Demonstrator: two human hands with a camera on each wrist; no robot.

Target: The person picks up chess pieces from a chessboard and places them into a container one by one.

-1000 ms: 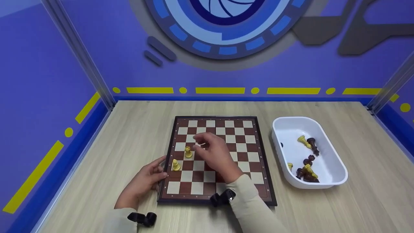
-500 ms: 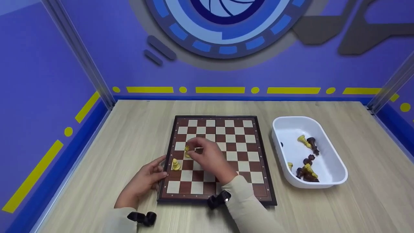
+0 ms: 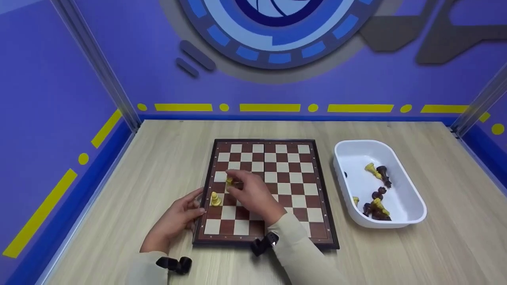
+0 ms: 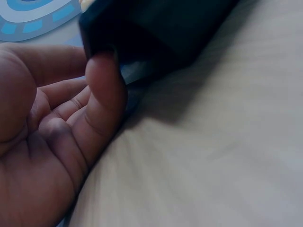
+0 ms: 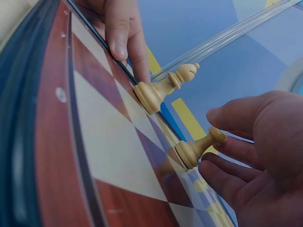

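A brown-and-cream chessboard (image 3: 283, 211) lies on the table. My left hand (image 3: 176, 219) grips its left edge; in the left wrist view, the fingertips (image 4: 105, 78) sit right at the dark edge. My right hand (image 3: 255, 196) is over the board's left half, its thumb and fingers spread around the top of a pale yellow chess piece (image 5: 191, 150) with a flared head. That piece stands upright on the board, and a gap shows beside the thumb (image 5: 229, 113). A pale yellow bishop (image 3: 215, 199) stands nearer the left edge, between both hands.
Right of the board is a white plastic tray (image 3: 412, 198) with several yellow and dark brown chess pieces (image 3: 379, 208) lying in it. Blue-purple panels (image 3: 130, 71) rise behind and beside the wooden table (image 3: 447, 190).
My right hand has moved left and slightly nearer, its fingers coming around the flared-head piece. The left hand stays at the board's edge. The head view has tilted slightly.
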